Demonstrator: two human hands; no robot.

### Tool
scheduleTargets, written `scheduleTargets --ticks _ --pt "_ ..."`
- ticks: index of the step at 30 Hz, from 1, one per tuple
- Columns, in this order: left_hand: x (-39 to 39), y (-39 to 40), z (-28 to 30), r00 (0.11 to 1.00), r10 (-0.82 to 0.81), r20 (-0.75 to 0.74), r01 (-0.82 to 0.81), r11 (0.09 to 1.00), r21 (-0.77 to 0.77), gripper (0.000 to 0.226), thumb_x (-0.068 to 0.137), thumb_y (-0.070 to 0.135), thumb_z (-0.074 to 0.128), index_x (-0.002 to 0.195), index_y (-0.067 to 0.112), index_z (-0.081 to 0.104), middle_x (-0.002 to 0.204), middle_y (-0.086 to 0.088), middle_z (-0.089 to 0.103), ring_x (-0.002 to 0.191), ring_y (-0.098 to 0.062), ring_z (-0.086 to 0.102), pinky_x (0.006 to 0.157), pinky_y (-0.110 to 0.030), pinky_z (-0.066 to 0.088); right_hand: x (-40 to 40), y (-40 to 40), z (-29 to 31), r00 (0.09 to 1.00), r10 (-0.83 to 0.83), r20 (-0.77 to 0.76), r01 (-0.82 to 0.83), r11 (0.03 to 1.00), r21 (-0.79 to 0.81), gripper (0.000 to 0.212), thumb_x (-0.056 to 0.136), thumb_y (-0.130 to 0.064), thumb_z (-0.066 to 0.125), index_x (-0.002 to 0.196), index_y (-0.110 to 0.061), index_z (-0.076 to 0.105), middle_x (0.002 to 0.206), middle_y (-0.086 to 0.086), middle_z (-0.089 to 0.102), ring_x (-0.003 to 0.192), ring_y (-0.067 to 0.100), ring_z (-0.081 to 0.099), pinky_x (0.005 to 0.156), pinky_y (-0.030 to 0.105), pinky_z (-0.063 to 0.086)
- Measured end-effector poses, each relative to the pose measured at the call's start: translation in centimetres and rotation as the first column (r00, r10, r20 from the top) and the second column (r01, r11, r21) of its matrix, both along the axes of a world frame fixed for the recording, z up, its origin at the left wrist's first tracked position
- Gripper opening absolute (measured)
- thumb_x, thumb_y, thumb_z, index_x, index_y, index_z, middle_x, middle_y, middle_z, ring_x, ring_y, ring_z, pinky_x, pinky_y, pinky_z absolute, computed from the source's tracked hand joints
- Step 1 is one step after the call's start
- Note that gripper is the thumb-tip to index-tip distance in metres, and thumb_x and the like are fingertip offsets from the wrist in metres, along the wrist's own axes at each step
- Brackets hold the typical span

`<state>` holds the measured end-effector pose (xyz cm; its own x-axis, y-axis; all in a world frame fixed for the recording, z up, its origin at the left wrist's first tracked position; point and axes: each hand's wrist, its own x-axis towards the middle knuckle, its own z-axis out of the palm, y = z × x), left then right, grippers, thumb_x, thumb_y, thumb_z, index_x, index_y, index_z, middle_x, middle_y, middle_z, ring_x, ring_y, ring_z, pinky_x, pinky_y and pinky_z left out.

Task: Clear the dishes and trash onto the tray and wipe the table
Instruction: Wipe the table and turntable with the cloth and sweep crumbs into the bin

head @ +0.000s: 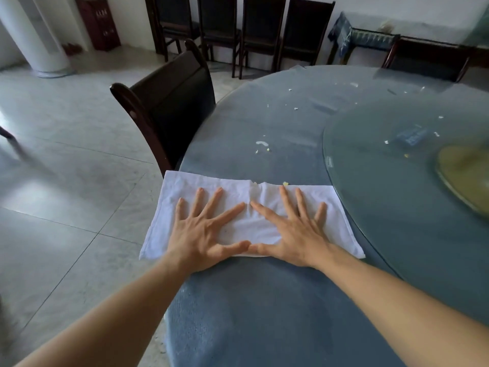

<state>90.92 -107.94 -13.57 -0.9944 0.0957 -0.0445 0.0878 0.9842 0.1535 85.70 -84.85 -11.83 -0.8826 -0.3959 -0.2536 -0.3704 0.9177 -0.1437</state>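
Both hands lie flat on a white cloth at the edge of the round table. The left hand and the right hand sit side by side, palms down, fingers straight and spread wide; the thumb tips nearly meet at the cloth's near edge and the forefingers point toward each other higher up. Neither hand grips anything; they only press on the cloth. The cloth is a folded rectangle, and its end left of the left hand hangs out past the table's rim over the floor.

Just beyond the fingertips, touching the cloth's far edge, sits a small yellowish crumb. Further out past the hands more scraps lie on the blue covering, a curled white bit and a few small specks, with more white flecks scattered well beyond those. To the right of the right hand, close by the cloth's right end, begins a glass turntable, with flecks on it too and a blurred yellowish shape near the picture's right edge that I cannot make out.

Beyond the left hand a dark chair stands pushed against the table's rim. Far off, a row of chairs lines the wall, and a white column stands further to the left.
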Motion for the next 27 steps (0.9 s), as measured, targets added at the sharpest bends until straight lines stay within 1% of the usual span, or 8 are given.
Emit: scheduleTargets --ticks 2,5,9,12,14,17,20,27 --pt "0.1 -0.1 0.1 1.0 -0.002 -0.018 0.003 1.0 0.031 0.084 0.07 0.1 0.016 0.145 0.07 -0.008 0.167 0.01 -0.018 0.155 -0.028 -0.017 0.12 -0.06 -0.007 0.0 -0.1 0.2 1.0 0.002 0.009 -0.002 1.0 0.008 0.097 0.063 -0.106 0.034 0.14 -0.078 -0.018 0.165 -0.003 -0.04 0.152 0.032 -0.036 0.11 0.082 -0.013" --pt "0.0 -0.1 -0.1 1.0 0.008 -0.026 -0.006 0.999 0.052 0.079 0.072 0.1 0.015 0.142 0.073 -0.008 0.166 0.011 -0.02 0.155 -0.027 -0.02 0.12 -0.059 -0.008 -0.2 -0.2 0.5 1.0 0.002 0.018 -0.002 1.0 0.006 0.097 0.062 -0.107 0.033 0.14 -0.079 -0.017 0.164 -0.005 -0.042 0.151 0.031 -0.038 0.109 0.082 -0.014" --pt "-1.5 -0.6 0.1 0.999 -0.013 -0.041 0.016 0.998 0.062 0.079 0.072 0.1 0.016 0.144 0.072 -0.003 0.167 0.011 -0.016 0.155 -0.028 -0.017 0.12 -0.06 -0.004 -1.3 -0.5 0.8 0.999 -0.029 0.046 0.029 1.0 0.001 0.097 0.058 -0.108 0.03 0.139 -0.08 -0.017 0.163 -0.004 -0.042 0.15 0.031 -0.04 0.109 0.081 -0.016" --pt "-3.3 -1.2 0.4 0.999 -0.032 -0.032 0.033 0.998 0.059 0.079 0.072 0.101 0.014 0.144 0.072 -0.002 0.167 0.013 -0.016 0.155 -0.028 -0.017 0.12 -0.059 -0.004 -2.5 -1.2 0.6 0.996 -0.085 0.032 0.086 0.996 -0.023 0.095 0.06 -0.108 0.03 0.138 -0.081 -0.015 0.164 -0.005 -0.042 0.151 0.031 -0.039 0.108 0.08 -0.018" --pt "-4.7 -1.4 0.6 0.999 -0.033 -0.04 0.036 0.997 0.062 0.078 0.072 0.1 0.014 0.144 0.073 -0.001 0.168 0.012 -0.012 0.156 -0.029 -0.015 0.12 -0.06 -0.005 -3.6 -1.5 0.5 0.993 -0.119 0.022 0.119 0.992 -0.04 0.093 0.061 -0.108 0.031 0.139 -0.081 -0.013 0.164 -0.006 -0.041 0.151 0.031 -0.038 0.108 0.08 -0.019" --pt "-7.1 -1.9 0.8 0.999 -0.036 -0.031 0.037 0.998 0.05 0.078 0.071 0.101 0.014 0.143 0.073 -0.001 0.169 0.011 -0.008 0.156 -0.028 -0.011 0.121 -0.058 -0.005 -5.3 -2.0 0.3 0.988 -0.151 0.015 0.152 0.988 -0.026 0.094 0.061 -0.109 0.028 0.14 -0.08 -0.014 0.164 -0.005 -0.04 0.152 0.031 -0.037 0.108 0.08 -0.018" --pt "-9.6 -2.6 0.8 0.998 -0.046 -0.042 0.048 0.998 0.043 0.078 0.071 0.101 0.013 0.143 0.073 0.0 0.169 0.01 -0.006 0.156 -0.029 -0.008 0.121 -0.056 0.001 -7.1 -2.8 0.4 0.982 -0.188 0.01 0.188 0.982 -0.005 0.096 0.059 -0.11 0.025 0.14 -0.079 -0.015 0.164 -0.004 -0.041 0.152 0.032 -0.036 0.108 0.081 -0.017" --pt "-14.8 -3.9 0.6 0.996 -0.092 0.02 0.091 0.995 0.046 0.079 0.07 0.102 0.015 0.141 0.075 -0.009 0.167 0.013 -0.019 0.155 -0.026 -0.02 0.122 -0.056 -0.009 -11.1 -4.0 0.3 0.97 -0.243 0.005 0.243 0.969 0.036 0.094 0.059 -0.11 0.02 0.14 -0.079 -0.016 0.163 -0.006 -0.043 0.152 0.031 -0.036 0.108 0.081 -0.012"
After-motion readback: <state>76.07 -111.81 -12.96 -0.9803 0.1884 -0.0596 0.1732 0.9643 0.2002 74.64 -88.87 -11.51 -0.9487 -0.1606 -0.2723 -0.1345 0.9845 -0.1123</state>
